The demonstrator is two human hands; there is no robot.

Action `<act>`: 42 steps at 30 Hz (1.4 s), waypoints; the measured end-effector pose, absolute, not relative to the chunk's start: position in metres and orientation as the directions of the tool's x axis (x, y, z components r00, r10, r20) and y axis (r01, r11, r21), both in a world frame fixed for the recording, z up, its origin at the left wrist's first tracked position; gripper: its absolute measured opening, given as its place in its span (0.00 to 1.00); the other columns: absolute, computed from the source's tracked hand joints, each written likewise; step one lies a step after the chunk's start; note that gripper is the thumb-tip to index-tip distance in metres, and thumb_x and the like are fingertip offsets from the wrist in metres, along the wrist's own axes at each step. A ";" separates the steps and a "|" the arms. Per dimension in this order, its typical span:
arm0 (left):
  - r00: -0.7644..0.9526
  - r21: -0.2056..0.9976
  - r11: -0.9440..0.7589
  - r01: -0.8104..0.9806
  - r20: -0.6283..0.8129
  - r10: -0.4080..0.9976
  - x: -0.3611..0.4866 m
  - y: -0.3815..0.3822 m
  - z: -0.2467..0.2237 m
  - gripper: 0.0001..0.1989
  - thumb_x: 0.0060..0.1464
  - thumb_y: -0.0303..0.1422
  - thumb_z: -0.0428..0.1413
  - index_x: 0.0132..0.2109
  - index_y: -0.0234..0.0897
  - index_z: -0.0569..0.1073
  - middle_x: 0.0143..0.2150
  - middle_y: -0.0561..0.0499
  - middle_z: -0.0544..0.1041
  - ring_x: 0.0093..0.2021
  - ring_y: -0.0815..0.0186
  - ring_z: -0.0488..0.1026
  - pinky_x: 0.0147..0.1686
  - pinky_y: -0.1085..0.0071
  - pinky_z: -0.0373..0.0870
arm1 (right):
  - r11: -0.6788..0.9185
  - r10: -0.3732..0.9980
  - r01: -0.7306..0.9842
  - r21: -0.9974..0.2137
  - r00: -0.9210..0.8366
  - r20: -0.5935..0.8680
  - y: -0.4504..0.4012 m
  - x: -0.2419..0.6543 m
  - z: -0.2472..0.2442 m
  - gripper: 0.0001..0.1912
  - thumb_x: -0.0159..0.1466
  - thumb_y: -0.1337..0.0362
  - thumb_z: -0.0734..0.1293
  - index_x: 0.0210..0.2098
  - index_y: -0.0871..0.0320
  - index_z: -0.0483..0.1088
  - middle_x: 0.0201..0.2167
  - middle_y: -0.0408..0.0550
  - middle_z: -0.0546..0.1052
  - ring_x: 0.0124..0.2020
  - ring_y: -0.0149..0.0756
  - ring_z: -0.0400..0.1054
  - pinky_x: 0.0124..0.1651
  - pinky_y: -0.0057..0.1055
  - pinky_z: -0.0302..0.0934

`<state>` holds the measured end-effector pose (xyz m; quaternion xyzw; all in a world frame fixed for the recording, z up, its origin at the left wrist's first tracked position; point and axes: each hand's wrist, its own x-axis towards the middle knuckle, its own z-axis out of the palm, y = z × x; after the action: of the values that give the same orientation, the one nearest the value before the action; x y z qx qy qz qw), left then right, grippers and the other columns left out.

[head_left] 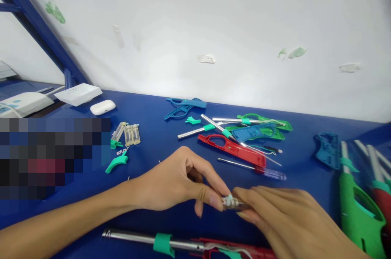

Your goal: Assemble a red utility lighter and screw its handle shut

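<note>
In the head view, the left hand [171, 185] pinches one end of a small metallic-looking piece with a pale tip [230, 202], while the fingers of the right hand [284, 218] grip and partly cover its other end. It is held above the blue desk [152, 104], outside any shell.

Work looks partway: an open red plastic half-shell [232, 149] and blue plastic half-shells [186, 107] lie apart, whereas a green plastic lighter body [360, 214] at the right seems joined to its tube. Below the hands, a long silver metal tube [131, 236] lies by another red shell [259, 253], apparently not closed up.

Small clear canisters [132, 134] and a curved green plastic part [117, 162] lie left. A clear-handled screwdriver [275, 174] lies just beyond the right hand; loose tubes and wires crowd the area behind it.
</note>
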<state>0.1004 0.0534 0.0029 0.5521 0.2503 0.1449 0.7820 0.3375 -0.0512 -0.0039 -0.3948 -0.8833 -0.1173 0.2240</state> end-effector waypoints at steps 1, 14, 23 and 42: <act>0.831 0.939 0.340 0.046 -0.225 0.508 0.100 0.054 0.002 0.07 0.51 0.27 0.73 0.39 0.38 0.88 0.32 0.52 0.86 0.23 0.76 0.76 0.27 0.82 0.76 | 0.654 0.654 0.755 0.046 -0.595 0.468 -0.052 0.340 -0.006 0.18 0.82 0.67 0.50 0.53 0.56 0.70 0.42 0.41 0.88 0.37 0.34 0.85 0.35 0.32 0.75; 0.808 0.970 0.235 0.065 -0.190 0.558 0.099 0.055 0.003 0.04 0.56 0.29 0.72 0.40 0.38 0.88 0.32 0.51 0.86 0.23 0.76 0.77 0.26 0.82 0.72 | 0.636 0.691 0.771 -0.023 -0.556 0.462 -0.050 0.341 0.005 0.18 0.82 0.66 0.51 0.53 0.56 0.71 0.42 0.41 0.88 0.35 0.34 0.84 0.30 0.35 0.71; 0.799 0.968 0.002 0.253 -0.210 0.564 0.098 0.054 0.012 0.06 0.63 0.34 0.66 0.43 0.37 0.86 0.33 0.52 0.84 0.25 0.76 0.72 0.27 0.80 0.68 | 0.580 0.760 0.798 -0.161 -0.460 0.459 -0.048 0.360 0.017 0.10 0.79 0.62 0.59 0.45 0.54 0.72 0.29 0.38 0.79 0.26 0.32 0.75 0.30 0.33 0.59; 0.911 -0.011 -0.950 0.313 -0.280 0.304 0.152 -0.022 0.063 0.12 0.56 0.20 0.63 0.45 0.37 0.81 0.46 0.45 0.83 0.47 0.52 0.76 0.41 0.61 0.78 | 0.461 0.731 0.876 -0.141 -0.285 0.619 -0.045 0.367 0.025 0.16 0.77 0.61 0.60 0.35 0.57 0.73 0.20 0.37 0.70 0.18 0.30 0.65 0.25 0.35 0.45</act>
<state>0.1524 -0.0219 0.0625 0.9773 0.1579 -0.1404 0.0171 0.3671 -0.0446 0.0250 -0.5065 -0.7935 -0.1139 0.3175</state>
